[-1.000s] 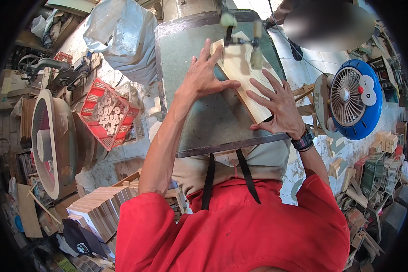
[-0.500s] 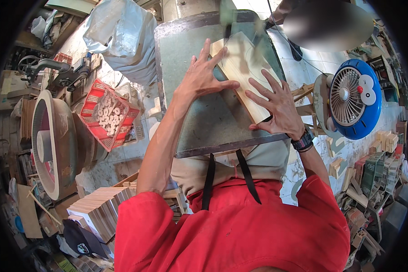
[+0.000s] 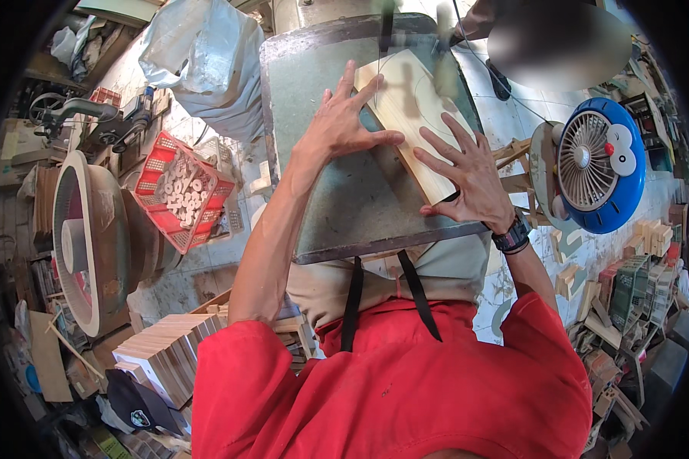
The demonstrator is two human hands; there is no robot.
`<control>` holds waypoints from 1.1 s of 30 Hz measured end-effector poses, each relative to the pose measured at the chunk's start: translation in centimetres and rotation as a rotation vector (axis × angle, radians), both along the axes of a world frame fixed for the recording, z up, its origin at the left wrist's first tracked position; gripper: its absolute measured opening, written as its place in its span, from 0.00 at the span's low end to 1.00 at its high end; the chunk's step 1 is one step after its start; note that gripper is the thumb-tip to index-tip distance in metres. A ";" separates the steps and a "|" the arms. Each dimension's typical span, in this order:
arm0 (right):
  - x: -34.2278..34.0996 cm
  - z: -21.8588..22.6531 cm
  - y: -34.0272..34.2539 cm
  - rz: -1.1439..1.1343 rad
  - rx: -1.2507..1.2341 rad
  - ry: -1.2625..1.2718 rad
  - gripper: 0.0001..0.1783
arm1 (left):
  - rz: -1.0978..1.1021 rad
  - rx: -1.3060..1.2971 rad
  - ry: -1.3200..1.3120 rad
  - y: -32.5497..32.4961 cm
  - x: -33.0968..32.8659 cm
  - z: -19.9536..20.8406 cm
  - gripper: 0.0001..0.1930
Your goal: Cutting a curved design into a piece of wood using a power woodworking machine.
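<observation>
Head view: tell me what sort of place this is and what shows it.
Probably a woodworking workshop: a pale wooden board lies on a grey-green worktable, a stack of cut wood pieces sits at lower left, and a red crate holds many small pale pieces.

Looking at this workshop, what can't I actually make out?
In the head view:
Dark machine part above the wooden board: blurred, cut off by the top edge.
Underside of the wooden board: hidden by its top face.
Palm of the right hand: hidden by its back.
Contents of the plastic bag, if any: hidden by its sides.
Emblem on the cap: too small.
</observation>
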State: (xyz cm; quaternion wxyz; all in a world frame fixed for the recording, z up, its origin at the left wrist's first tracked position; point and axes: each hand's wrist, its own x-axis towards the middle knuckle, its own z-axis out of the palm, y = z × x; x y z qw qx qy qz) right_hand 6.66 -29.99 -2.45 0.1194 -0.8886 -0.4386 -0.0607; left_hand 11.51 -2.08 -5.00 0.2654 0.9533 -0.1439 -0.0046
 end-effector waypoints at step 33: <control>-0.6 0.2 0.8 -0.045 0.066 0.017 0.49 | -0.070 -0.099 -0.062 1.1 1.0 -0.5 0.26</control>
